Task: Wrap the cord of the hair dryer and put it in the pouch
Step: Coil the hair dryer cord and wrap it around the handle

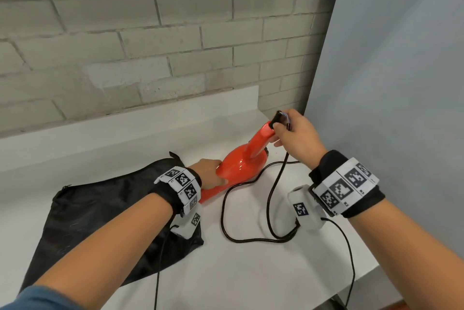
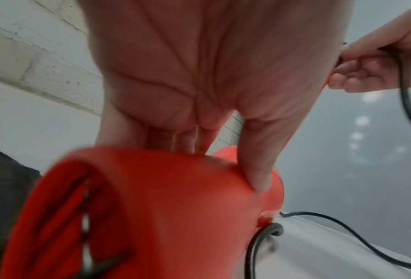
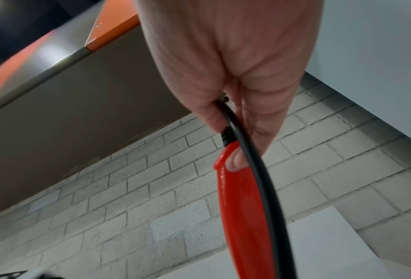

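Item: red hair dryer [image 1: 236, 166], body resting on the white counter [image 1: 251, 272], handle angled up toward the right.
Left hand [image 1: 209, 171]: fingers and thumb wrapped over the dryer body; the left wrist view alone shows the thumb [image 2: 259, 169] pressed on the casing.
Right hand [image 1: 296, 134]: closed round the handle's top end and the black cord [image 1: 272, 199]; the right wrist view alone shows cord pinched against the handle.
Cord: loose loops on the counter, seen in full only from the head view.
Black pouch [image 1: 95, 209]: flat on the counter, left of the dryer.
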The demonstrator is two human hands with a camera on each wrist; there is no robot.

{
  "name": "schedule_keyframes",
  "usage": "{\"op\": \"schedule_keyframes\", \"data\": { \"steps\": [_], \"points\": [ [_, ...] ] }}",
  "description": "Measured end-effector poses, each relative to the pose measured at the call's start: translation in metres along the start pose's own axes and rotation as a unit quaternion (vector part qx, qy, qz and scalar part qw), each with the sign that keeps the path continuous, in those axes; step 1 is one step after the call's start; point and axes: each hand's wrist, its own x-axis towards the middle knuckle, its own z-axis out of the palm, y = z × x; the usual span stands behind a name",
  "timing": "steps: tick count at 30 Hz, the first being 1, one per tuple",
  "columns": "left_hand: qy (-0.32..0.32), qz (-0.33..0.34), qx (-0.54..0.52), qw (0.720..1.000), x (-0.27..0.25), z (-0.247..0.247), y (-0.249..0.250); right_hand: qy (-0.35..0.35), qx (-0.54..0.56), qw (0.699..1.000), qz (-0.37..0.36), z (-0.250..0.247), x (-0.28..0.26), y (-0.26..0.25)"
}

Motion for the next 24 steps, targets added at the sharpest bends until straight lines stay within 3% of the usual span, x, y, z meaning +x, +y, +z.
{"op": "schedule_keyframes", "data": {
  "steps": [8, 14, 17, 18, 20, 22, 24],
  "points": [
    [-0.078, -0.003, -0.045, 0.996, -0.015, 0.022, 0.006, -0.015, 0.002, 0.995, -0.098, 0.009, -0.002, -0.016],
    [-0.063, -0.004, -0.083, 0.994, -0.016, 0.027, 0.0, -0.019, -0.002, 0.994, -0.104, 0.017, 0.004, -0.015],
    [-0.075, 0.002, -0.049, 0.996, -0.023, 0.019, 0.003, -0.019, -0.002, 0.995, -0.103, 0.021, 0.006, -0.016],
    [-0.048, 0.016, -0.039, 0.998, -0.025, 0.011, 0.007, -0.015, -0.005, 0.994, -0.105, 0.022, 0.007, -0.016],
    [0.082, 0.072, -0.099, 0.989, -0.034, -0.01, 0.018, -0.012, -0.008, 0.994, -0.109, 0.024, 0.009, -0.016],
    [0.237, 0.144, -0.22, 0.935, -0.043, -0.033, 0.036, -0.011, -0.004, 0.994, -0.112, 0.026, 0.01, -0.016],
    [0.322, 0.223, -0.265, 0.881, -0.05, -0.054, 0.054, -0.007, -0.005, 0.993, -0.114, 0.027, 0.011, -0.017]
  ]
}}
